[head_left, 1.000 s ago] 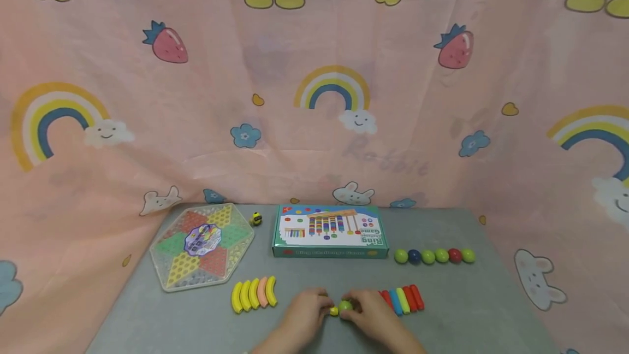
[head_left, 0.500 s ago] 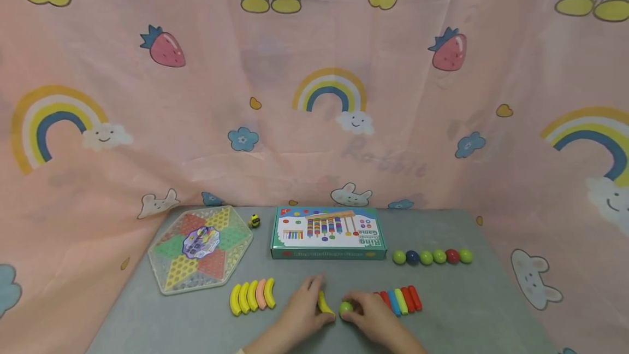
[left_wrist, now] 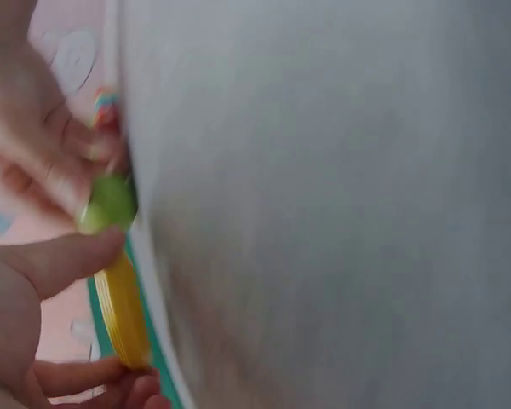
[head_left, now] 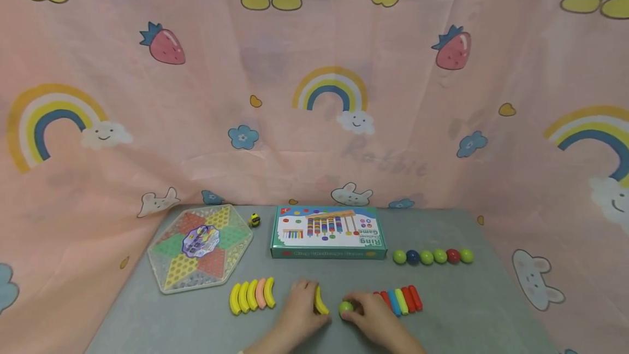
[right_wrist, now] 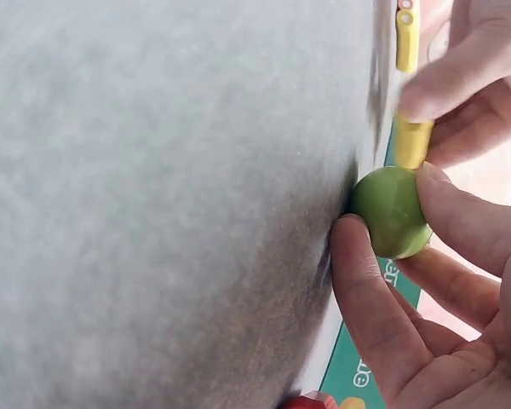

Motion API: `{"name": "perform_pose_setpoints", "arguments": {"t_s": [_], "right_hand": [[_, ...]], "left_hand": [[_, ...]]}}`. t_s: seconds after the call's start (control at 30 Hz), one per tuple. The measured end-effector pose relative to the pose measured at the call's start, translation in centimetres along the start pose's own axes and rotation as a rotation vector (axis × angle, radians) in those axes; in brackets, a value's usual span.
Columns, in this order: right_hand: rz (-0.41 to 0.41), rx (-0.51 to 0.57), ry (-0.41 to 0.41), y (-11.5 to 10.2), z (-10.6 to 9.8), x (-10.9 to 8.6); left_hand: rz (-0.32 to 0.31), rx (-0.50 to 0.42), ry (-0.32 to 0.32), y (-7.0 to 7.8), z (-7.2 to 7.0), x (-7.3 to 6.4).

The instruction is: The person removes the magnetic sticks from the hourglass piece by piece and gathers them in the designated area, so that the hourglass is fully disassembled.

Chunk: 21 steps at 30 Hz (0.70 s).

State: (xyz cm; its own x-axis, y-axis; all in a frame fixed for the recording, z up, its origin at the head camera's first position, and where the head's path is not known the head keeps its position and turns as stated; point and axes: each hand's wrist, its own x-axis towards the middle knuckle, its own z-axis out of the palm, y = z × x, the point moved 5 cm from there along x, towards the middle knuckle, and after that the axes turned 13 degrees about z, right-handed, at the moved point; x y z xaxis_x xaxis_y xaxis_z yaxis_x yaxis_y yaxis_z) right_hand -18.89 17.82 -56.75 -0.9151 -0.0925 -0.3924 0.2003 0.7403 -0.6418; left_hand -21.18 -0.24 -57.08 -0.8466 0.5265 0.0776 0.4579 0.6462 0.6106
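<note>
My left hand (head_left: 298,307) pinches a yellow toy banana (head_left: 320,301) lengthwise between thumb and fingertips, just above or on the grey table. In the left wrist view the thumb is at one end of the banana (left_wrist: 126,319) and fingertips at the other. To its right, my right hand (head_left: 372,316) holds a green ball (head_left: 345,307) between thumb and fingers. The right wrist view shows this ball (right_wrist: 390,213) at the table surface, fingertips around it. A gap separates banana and ball in the head view.
Left of the hands lies a row of toy bananas (head_left: 253,295), one pinkish. Coloured sticks (head_left: 404,299) lie beside the right hand, partly covered. Behind are a row of balls (head_left: 426,257), a game box (head_left: 328,232), a star-patterned board (head_left: 201,247) and a small bee figure (head_left: 254,220).
The left hand has turned the banana, now seen along its length, and shifted it slightly left, away from the green ball. The right hand keeps its grip on the ball in place.
</note>
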Motion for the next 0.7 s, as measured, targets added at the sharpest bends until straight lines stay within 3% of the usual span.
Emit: {"name": "perform_pose_setpoints", "arguments": {"t_s": [0.27, 0.53, 0.7], "right_hand": [[0.021, -0.002, -0.015, 0.0, -0.1, 0.0], [0.011, 0.009, -0.026, 0.0, -0.1, 0.0], [0.021, 0.013, -0.021, 0.2, 0.0, 0.1]], "left_hand": [[0.020, 0.063, 0.078, -2.1, -4.7, -0.7], [0.074, 0.143, 0.096, -4.6, -6.9, -1.7], [0.101, 0.181, 0.101, -5.5, -7.5, -2.2]]}}
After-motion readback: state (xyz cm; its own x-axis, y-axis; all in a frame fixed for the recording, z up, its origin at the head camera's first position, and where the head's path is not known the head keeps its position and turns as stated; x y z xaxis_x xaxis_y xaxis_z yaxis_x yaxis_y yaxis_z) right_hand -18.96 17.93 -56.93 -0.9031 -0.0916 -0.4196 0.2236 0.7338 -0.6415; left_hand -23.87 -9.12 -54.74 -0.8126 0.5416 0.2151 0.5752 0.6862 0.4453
